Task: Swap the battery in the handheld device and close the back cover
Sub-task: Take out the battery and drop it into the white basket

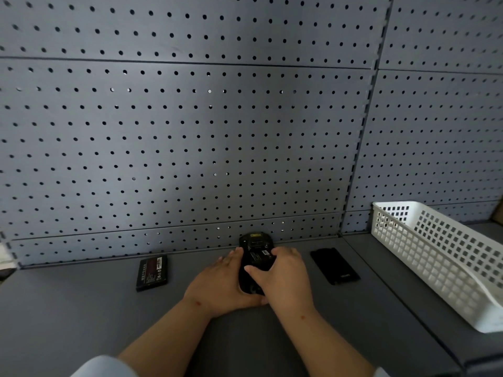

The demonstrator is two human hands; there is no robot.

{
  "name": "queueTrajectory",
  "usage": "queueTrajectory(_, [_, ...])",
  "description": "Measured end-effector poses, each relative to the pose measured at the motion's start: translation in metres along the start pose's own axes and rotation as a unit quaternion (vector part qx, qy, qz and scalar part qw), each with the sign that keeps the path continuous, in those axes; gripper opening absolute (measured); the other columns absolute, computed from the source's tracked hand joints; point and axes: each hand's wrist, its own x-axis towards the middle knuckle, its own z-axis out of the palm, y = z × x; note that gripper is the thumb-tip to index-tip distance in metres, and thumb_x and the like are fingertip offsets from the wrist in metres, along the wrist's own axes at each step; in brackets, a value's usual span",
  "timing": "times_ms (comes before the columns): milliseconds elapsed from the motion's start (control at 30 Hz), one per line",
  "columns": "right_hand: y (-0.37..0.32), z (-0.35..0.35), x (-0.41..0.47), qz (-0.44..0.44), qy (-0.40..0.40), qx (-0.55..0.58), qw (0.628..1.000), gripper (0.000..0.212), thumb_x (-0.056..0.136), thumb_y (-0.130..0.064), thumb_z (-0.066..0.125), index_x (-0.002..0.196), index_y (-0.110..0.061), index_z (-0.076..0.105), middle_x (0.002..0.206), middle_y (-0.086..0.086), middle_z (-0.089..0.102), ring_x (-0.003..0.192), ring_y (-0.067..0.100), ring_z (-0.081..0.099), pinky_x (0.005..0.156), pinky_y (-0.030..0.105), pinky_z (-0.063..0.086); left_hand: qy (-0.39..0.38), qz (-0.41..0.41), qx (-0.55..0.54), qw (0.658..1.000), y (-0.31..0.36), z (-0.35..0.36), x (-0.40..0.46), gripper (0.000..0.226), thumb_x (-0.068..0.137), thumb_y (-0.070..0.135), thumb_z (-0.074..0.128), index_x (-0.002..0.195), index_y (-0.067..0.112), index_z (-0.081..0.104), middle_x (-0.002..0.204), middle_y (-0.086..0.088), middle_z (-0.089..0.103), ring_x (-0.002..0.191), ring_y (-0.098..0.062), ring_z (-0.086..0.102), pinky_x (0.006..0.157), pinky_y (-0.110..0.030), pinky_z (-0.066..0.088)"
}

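A black handheld device (255, 244) lies face down on the grey shelf near the pegboard, its back open. A labelled battery (258, 258) sits in its bay. My left hand (221, 281) cups the device's left side. My right hand (283, 276) grips the right side, thumb pressing on the battery. A second black battery (151, 272) with red and white print lies flat to the left. The black back cover (334, 265) lies flat to the right, apart from my hands.
A white perforated plastic basket (446, 257) stands at the right on the adjoining shelf. A grey pegboard wall (190, 131) rises directly behind the device. The shelf's front edge runs along the bottom right.
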Motion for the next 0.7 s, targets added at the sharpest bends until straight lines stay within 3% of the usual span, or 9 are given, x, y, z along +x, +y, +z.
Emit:
queueTrajectory(133, [0.004, 0.004, 0.002, 0.018, -0.003, -0.003, 1.000, 0.050, 0.074, -0.038, 0.070, 0.111, -0.008, 0.055, 0.115, 0.009, 0.057, 0.105, 0.018, 0.053, 0.074, 0.020, 0.037, -0.002, -0.009, -0.008, 1.000, -0.003, 0.003, 0.003, 0.133, 0.037, 0.085, 0.031, 0.147, 0.019, -0.003, 0.158, -0.002, 0.008, 0.144, -0.021, 0.012, 0.116, -0.032, 0.013])
queueTrajectory(267, [0.005, 0.007, 0.004, 0.038, -0.009, -0.007, 0.999, 0.046, 0.072, -0.035, 0.069, 0.104, -0.004, 0.056, 0.109, 0.012, 0.058, 0.103, 0.022, 0.053, 0.073, 0.023, 0.037, 0.002, -0.008, -0.009, 1.000, -0.004, 0.004, 0.004, 0.135, 0.036, 0.086, 0.032, 0.147, 0.018, -0.003, 0.158, -0.002, 0.007, 0.144, -0.020, 0.011, 0.116, -0.031, 0.012])
queueTrajectory(333, [0.003, 0.006, 0.005, 0.043, -0.012, -0.001, 0.999, 0.042, 0.072, -0.034, 0.070, 0.098, -0.003, 0.058, 0.104, 0.012, 0.060, 0.100, 0.023, 0.056, 0.069, 0.022, 0.038, -0.005, -0.005, -0.013, 1.000, -0.004, 0.003, 0.003, 0.145, 0.029, 0.094, 0.034, 0.147, 0.018, -0.004, 0.158, -0.002, 0.007, 0.144, -0.020, 0.011, 0.116, -0.031, 0.011])
queueTrajectory(400, [0.001, 0.004, 0.007, 0.047, -0.015, 0.017, 0.999, 0.037, 0.071, -0.032, 0.070, 0.091, -0.003, 0.062, 0.096, 0.012, 0.064, 0.089, 0.021, 0.060, 0.056, 0.018, 0.038, -0.012, -0.009, -0.021, 1.000, -0.004, 0.003, 0.003, 0.151, 0.023, 0.098, 0.030, 0.147, 0.019, -0.004, 0.158, -0.001, 0.006, 0.144, -0.021, 0.010, 0.116, -0.032, 0.012])
queueTrajectory(500, [-0.002, -0.002, 0.008, 0.073, -0.022, 0.056, 0.996, 0.027, 0.072, -0.029, 0.071, 0.080, -0.004, 0.063, 0.073, 0.004, 0.061, 0.057, 0.011, 0.052, 0.031, 0.011, 0.029, 0.000, -0.007, -0.024, 1.000, -0.007, 0.006, 0.005, 0.136, 0.038, 0.090, 0.042, 0.146, 0.020, -0.003, 0.158, 0.000, 0.007, 0.145, -0.020, 0.010, 0.116, -0.032, 0.013])
queueTrajectory(600, [-0.001, -0.006, 0.010, 0.090, -0.024, 0.109, 0.990, 0.029, 0.070, -0.030, 0.071, 0.077, -0.002, 0.066, 0.072, 0.006, 0.066, 0.058, 0.013, 0.058, 0.033, 0.014, 0.031, 0.010, 0.000, -0.022, 1.000, -0.007, 0.006, 0.005, 0.126, 0.048, 0.083, 0.047, 0.146, 0.020, -0.002, 0.158, 0.001, 0.008, 0.144, -0.018, 0.010, 0.116, -0.031, 0.012])
queueTrajectory(700, [-0.002, -0.014, 0.010, 0.089, -0.024, 0.159, 0.983, 0.026, 0.070, -0.030, 0.071, 0.079, -0.006, 0.070, 0.075, 0.007, 0.070, 0.058, 0.010, 0.059, 0.039, 0.017, 0.037, 0.001, 0.004, -0.032, 0.999, -0.004, 0.002, 0.004, 0.129, 0.043, 0.084, 0.043, 0.146, 0.021, -0.002, 0.158, 0.001, 0.008, 0.144, -0.017, 0.010, 0.115, -0.029, 0.011])
